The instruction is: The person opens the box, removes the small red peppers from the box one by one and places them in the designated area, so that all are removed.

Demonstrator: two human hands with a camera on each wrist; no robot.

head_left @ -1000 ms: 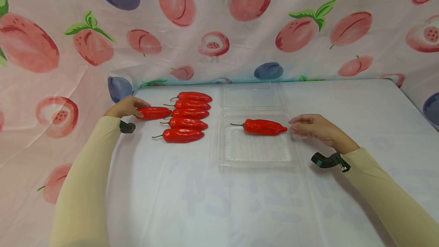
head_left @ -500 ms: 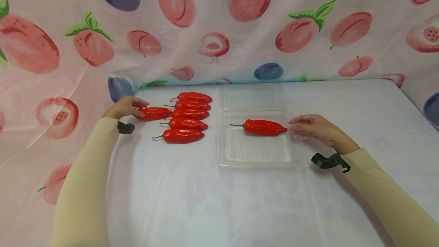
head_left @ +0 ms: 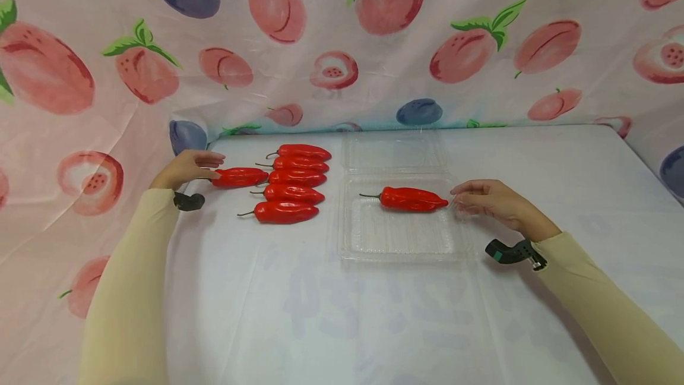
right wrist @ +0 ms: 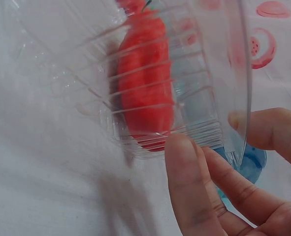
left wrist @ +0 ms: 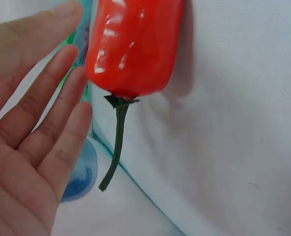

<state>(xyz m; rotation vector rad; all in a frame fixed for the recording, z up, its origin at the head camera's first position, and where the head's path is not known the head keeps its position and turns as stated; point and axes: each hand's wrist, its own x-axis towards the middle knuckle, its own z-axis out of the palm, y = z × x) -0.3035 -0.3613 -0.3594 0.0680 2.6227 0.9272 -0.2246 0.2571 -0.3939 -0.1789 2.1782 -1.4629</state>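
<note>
Left hand (head_left: 187,168): fingers spread flat, just beside the pepper (head_left: 238,177), holding nothing.
Right hand (head_left: 491,202): fingertips pinching the clear tray (head_left: 401,248) rim, seemingly.
Pepper handling: glossy, likely light and slippery; take it round the thick body, not the thin stem.

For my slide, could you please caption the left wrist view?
Open left hand beside a glossy red pepper on white cloth.

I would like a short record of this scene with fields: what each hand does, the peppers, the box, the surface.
left hand: open, fingers straight, next to the stem end of the nearest pepper; contact unclear
right hand: fingers on the right rim of the box
peppers on cloth: six red ones, lying in a group left of the box
pepper in box: one, stem pointing left
box: clear plastic, lid open behind it
surface: white cloth
</note>
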